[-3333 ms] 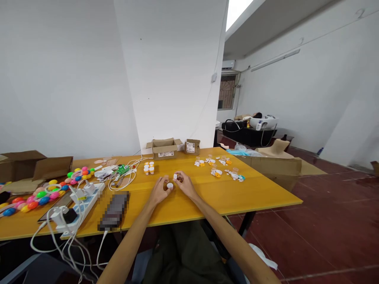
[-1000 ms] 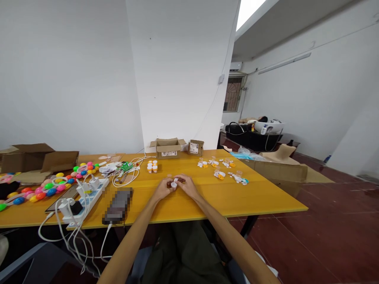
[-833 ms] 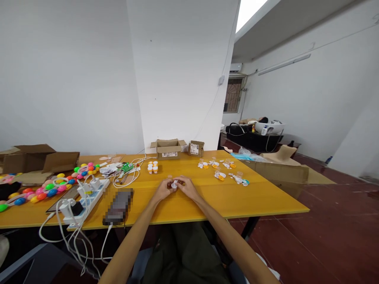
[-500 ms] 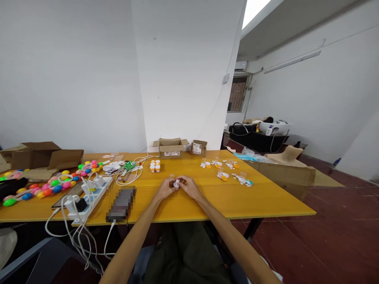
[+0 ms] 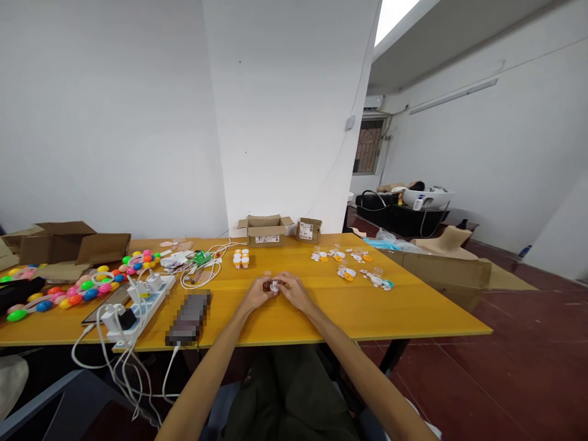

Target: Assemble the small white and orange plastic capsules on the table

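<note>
Close together over the front middle of the yellow table (image 5: 294,324), my left hand (image 5: 258,294) and my right hand (image 5: 294,289) are both closed around a small white plastic part (image 5: 274,286). Fingers cover much of it, so its exact kind is unclear. Just beyond my fingertips lies a small clear piece (image 5: 267,273). Further back on the left stand several small white jars with orange bands (image 5: 241,259). To the right, loose white and orange plastic parts (image 5: 346,273) lie in small groups, and one group (image 5: 380,282) has a teal piece.
An open cardboard box (image 5: 264,231) and a smaller box (image 5: 309,230) stand against the wall. On the left are a dark phone (image 5: 189,317), a power strip (image 5: 142,312) with trailing white cables, a green circuit board (image 5: 201,257) and strings of coloured balls (image 5: 76,293).
The white part between my fingers has turned slightly. Both hands stay in nearly the same place, and the view has shifted a little.
</note>
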`<state>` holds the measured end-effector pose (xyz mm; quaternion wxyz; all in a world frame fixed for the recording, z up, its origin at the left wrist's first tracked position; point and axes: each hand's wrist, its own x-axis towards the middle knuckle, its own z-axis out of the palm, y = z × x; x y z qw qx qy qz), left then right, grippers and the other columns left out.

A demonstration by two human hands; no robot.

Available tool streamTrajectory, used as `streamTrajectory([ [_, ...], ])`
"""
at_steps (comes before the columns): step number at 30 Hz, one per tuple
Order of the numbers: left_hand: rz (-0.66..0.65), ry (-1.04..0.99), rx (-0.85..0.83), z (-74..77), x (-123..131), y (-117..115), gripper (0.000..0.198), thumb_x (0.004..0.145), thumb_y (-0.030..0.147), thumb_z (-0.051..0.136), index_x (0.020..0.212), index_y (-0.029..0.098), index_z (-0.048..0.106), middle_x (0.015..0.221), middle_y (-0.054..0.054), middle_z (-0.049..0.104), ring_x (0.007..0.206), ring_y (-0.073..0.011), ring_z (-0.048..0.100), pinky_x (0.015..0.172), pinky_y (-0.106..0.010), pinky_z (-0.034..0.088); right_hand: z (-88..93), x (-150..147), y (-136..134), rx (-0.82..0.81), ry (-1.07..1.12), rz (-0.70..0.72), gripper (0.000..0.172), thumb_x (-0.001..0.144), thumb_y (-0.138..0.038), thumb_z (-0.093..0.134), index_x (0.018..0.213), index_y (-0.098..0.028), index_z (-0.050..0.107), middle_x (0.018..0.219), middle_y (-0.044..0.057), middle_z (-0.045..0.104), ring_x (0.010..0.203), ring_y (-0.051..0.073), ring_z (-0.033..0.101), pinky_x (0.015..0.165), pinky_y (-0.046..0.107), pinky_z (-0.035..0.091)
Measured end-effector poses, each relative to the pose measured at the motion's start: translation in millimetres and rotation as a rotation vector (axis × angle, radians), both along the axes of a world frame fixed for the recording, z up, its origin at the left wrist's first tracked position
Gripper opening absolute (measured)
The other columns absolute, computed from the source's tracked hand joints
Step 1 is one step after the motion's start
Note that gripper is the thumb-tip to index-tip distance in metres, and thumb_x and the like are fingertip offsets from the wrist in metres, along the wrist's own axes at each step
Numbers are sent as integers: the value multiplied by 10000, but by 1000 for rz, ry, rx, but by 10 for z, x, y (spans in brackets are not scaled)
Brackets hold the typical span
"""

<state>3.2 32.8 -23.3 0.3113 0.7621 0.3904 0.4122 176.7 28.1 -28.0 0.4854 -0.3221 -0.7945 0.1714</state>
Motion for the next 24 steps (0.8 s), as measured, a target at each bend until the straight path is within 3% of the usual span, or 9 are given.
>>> streamTrajectory([
  [24,-67,-58,-56,7,10,3,115,722,216,740,817,160,709,805,-19,702,800,-179,630,787,-302,497,21,6,-13,-9,-15,1,247,882,-153,599,1017,-275,766,935,46,718,873,203,657,836,344,532],
])
